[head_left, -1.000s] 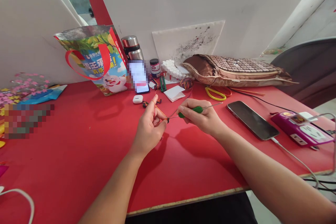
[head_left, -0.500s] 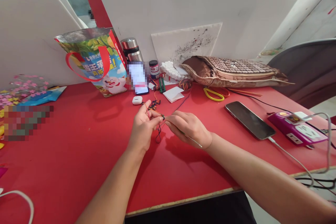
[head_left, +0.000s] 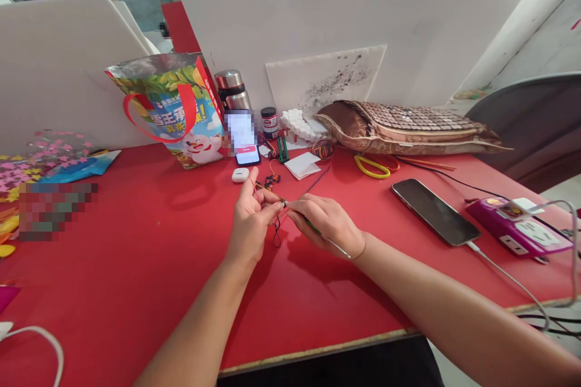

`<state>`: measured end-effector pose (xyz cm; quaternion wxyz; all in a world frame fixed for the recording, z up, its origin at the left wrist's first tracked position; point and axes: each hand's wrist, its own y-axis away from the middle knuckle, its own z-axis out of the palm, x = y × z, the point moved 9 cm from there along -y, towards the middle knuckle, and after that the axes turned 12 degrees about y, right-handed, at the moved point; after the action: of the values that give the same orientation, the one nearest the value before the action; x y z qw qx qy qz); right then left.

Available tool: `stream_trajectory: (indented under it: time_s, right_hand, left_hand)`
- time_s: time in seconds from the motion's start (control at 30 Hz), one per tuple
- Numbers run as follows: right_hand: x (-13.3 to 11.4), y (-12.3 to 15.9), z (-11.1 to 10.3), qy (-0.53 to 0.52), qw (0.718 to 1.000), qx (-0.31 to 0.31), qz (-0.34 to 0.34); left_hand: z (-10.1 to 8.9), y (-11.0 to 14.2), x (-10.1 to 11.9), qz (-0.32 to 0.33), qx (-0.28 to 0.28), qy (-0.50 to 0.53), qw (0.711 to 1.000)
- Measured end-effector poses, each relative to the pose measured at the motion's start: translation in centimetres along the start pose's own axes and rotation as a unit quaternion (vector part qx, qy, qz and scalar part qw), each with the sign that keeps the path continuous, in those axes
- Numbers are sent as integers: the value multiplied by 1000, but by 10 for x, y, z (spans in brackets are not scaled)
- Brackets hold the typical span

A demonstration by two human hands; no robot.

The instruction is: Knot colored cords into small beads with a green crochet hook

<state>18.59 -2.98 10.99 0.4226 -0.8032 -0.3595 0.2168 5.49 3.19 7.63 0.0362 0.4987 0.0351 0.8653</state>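
Note:
Over the middle of the red table my left hand [head_left: 250, 217] is closed, pinching a small piece of dark yarn work [head_left: 284, 202] between thumb and fingertips. A reddish strand runs around its fingers. My right hand [head_left: 327, 222] grips a slim crochet hook [head_left: 336, 247] with a bit of green on its shaft; its metal end sticks out towards the wrist. The fingertips of both hands nearly meet at the yarn work, and the hook's working tip is too small to make out. Below hangs a dark yarn loop [head_left: 276, 236]. A purple strand leads back to a multicoloured yarn ball [head_left: 323, 149].
Behind my hands are a white earbud case [head_left: 240, 175], a lit phone [head_left: 247, 154], folded white paper [head_left: 302, 165] and yellow-handled scissors [head_left: 372, 167]. To the right lie a charging phone [head_left: 434, 211] and a purple power strip [head_left: 517, 230]. A printed bag [head_left: 181, 115] stands back left.
The view has shifted slightly, so everything sits a little lower and further right. Both hands keep their hold on the yarn work and the hook; more of the green part shows.

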Motion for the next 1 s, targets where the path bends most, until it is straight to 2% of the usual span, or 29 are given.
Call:
stream_trajectory:
  time_s: [0.07, 0.23, 0.3, 0.37, 0.47, 0.53, 0.63, 0.77, 1.0]
  right_hand:
    - [-1, 0, -3, -12, 1000, -1, -13]
    - [-6, 0, -2, 37, 998, -5, -49]
    - [-11, -1, 2, 76, 995, -1, -64]
    - [-14, -1, 6, 118, 991, 0, -69]
    - [-16, -3, 7, 155, 987, -6, -51]
    - [-18, -5, 4, 154, 987, -5, -42]
    - [-20, -8, -5, 141, 989, 1, -33]
    - [-22, -11, -15, 109, 994, 8, -29]
    - [-18, -11, -18, 69, 997, 3, -15]
  left_hand:
    - [-1, -1, -2, -20, -12, 3, 1000]
    - [-8, -3, -17, -139, 4, 80, 987]
    - [-9, -4, -19, -147, 2, 86, 985]
    - [-7, -6, -15, -112, -12, 65, 992]
    - [-3, -4, 0, -3, -29, -3, 1000]
    - [1, -1, 9, 62, -42, -53, 996]
    - [9, 4, 18, 117, -73, -101, 985]
    - [11, 6, 26, 159, -89, -151, 972]
    - [14, 7, 23, 163, -108, -186, 963]
